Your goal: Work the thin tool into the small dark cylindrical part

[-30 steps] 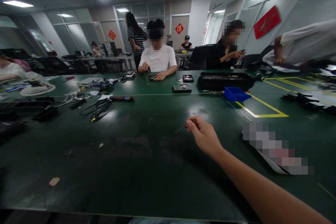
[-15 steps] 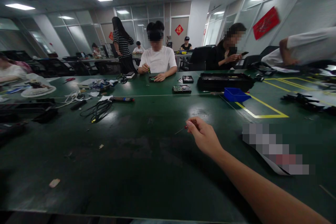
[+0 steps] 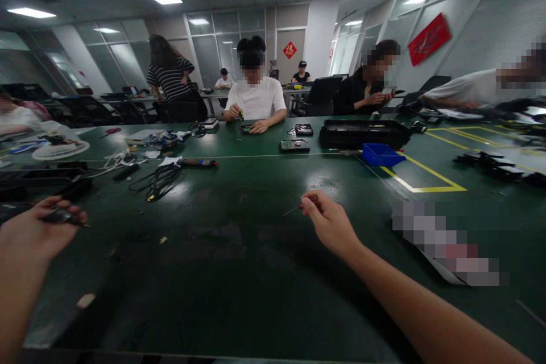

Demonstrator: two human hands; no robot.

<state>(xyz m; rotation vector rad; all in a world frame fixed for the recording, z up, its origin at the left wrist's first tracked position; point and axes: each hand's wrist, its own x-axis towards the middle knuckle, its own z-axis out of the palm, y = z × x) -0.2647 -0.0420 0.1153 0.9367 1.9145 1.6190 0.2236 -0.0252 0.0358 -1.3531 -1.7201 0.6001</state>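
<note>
My right hand [image 3: 328,219] is closed above the middle of the green table [image 3: 222,284]. From its pinched fingers a small screwdriver [image 3: 292,211] sticks out, its thin metal shaft pointing left and a bit of red showing at the fingertips. At the left, my left hand [image 3: 45,230] is wrapped around a dark tool with a pointed tip [image 3: 63,216]; the fingers and blur hide what kind it is. Both hands are raised over the tabletop and far apart.
Left of centre lie a corded electric screwdriver [image 3: 198,162] and its coiled black cable [image 3: 160,182]. Beyond are hard drives [image 3: 294,147], a blue bin [image 3: 381,154] and a long black tray [image 3: 364,133]. A co-worker [image 3: 256,96] sits opposite. A blurred-out sheet [image 3: 443,244] lies right.
My left hand has come into view at the left, holding the dark tool. The right hand has hardly moved. In the background, the person in stripes has shifted left and the person at far right has leaned over.
</note>
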